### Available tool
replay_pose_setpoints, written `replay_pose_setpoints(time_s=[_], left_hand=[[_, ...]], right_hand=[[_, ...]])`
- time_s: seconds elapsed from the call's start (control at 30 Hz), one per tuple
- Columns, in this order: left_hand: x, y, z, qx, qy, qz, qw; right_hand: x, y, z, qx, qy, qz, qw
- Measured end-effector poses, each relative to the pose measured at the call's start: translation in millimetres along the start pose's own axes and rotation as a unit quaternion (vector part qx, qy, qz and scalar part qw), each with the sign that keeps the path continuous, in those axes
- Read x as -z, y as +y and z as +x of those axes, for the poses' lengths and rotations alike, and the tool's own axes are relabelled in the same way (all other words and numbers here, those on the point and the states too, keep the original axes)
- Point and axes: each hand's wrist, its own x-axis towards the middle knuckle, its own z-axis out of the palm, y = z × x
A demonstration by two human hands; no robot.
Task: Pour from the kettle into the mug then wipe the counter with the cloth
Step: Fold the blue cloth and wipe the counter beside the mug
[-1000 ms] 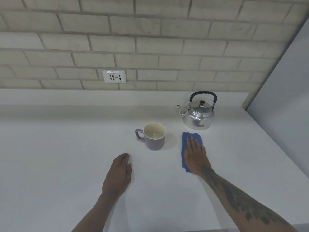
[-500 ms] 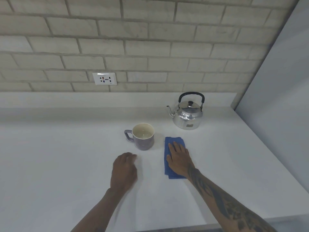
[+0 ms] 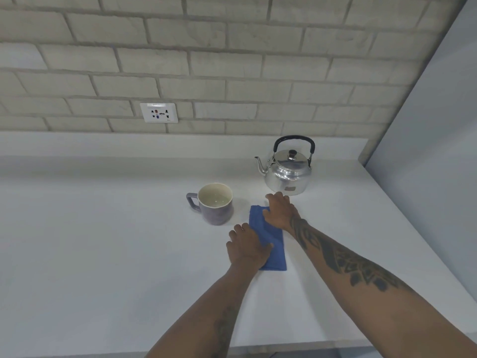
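A person's 2 bare forearms reach forward over a white counter [image 3: 103,254]. The left hand [image 3: 247,249] lies palm down with loosely curled fingers on the near left part of a folded blue cloth [image 3: 272,244], pressing it rather than gripping it. The right hand [image 3: 280,211], on a tattooed forearm, lies flat and open across the cloth's far end, its fingertips reaching past the cloth's edge onto the counter. The 2 hands are apart, with a strip of blue showing between them.

The cloth is a long narrow rectangle lying flat on the counter, running away from the person. Just to its left stands a purple-grey mug [image 3: 215,204], upright, handle pointing left, with a pale inside holding some clear liquid. It is near the cloth but not touching it.

Beyond the right hand's fingertips stands a shiny metal kettle [image 3: 287,174], upright, lid on, black handle raised, spout pointing left.

Behind the counter rises a pale brick wall [image 3: 232,60] with a white power socket [image 3: 159,112] to the left. A plain grey panel [image 3: 433,151] closes the right side.
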Motion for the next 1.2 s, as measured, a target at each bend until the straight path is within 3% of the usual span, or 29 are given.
replay_pose_setpoints(time_s=[0.4,0.73,0.83,0.97,1.07,1.2], left_hand=[[-0.2,3.7,5.4,0.064,-0.049,-0.051,0.995],[-0.1,-13.6,-1.0,0.072,-0.057,-0.143,0.985],[10.5,-28.0,-4.0,0.050,-0.061,-0.288,0.954],[42.8,-66.4,-18.4,0.031,-0.079,-0.492,0.866],[69.5,-105.8,-30.4,0.015,-0.061,-0.547,0.835],[103.9,-165.3,-49.5,0.062,-0.006,-0.572,0.818]], right_hand=[[7.6,-1.5,20.5,-0.060,-0.050,0.077,0.994],[86.1,-37.3,-20.8,0.068,-0.120,0.045,0.989],[111.4,-59.5,-38.2,0.105,-0.131,0.067,0.983],[133.0,-97.3,-50.9,0.152,-0.117,0.145,0.971],[134.1,-135.4,-49.3,0.197,-0.115,0.195,0.954],[116.4,-199.8,-42.4,0.245,-0.103,0.207,0.941]])
